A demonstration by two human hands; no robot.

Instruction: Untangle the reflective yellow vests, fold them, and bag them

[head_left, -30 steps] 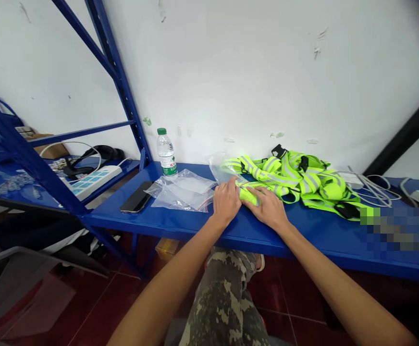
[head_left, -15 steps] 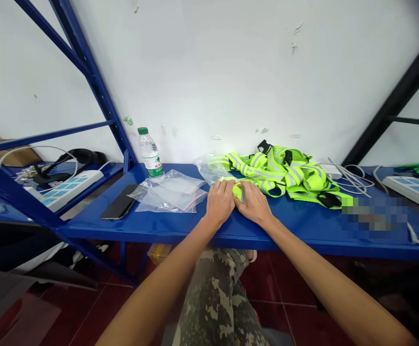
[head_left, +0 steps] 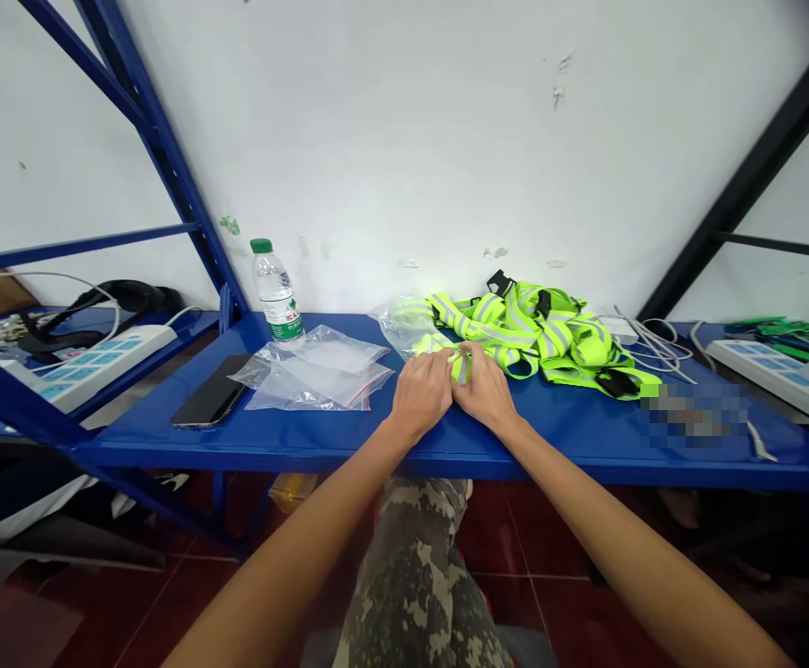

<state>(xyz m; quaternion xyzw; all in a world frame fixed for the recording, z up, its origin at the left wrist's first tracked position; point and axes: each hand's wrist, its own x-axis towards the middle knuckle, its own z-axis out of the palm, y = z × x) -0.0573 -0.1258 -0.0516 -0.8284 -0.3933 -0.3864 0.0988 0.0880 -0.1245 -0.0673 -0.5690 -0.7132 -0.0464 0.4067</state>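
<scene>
My left hand [head_left: 421, 385] and my right hand [head_left: 482, 385] are side by side over the blue shelf, fingers closed on a folded yellow-green reflective strap [head_left: 460, 369]. Much of the folded part is hidden by my fingers. Just behind and to the right lies a tangled pile of reflective straps [head_left: 561, 339] with grey stripes and black buckles. A clear plastic bag [head_left: 397, 320] lies behind my left hand, against the strap ends. To the left, several flat zip bags [head_left: 317, 376] overlap one another.
A water bottle [head_left: 277, 292] with a green cap stands at the back left, and a black phone [head_left: 213, 394] lies in front of it. White cables [head_left: 655, 343] are coiled at the right. Blue uprights [head_left: 168, 158] rise at the left; power strips [head_left: 109, 366] lie on the neighbouring shelves.
The view has shifted slightly to the right. Both hands stay together on the strap, with the fingers slightly repositioned; the pile and bags look unmoved.
</scene>
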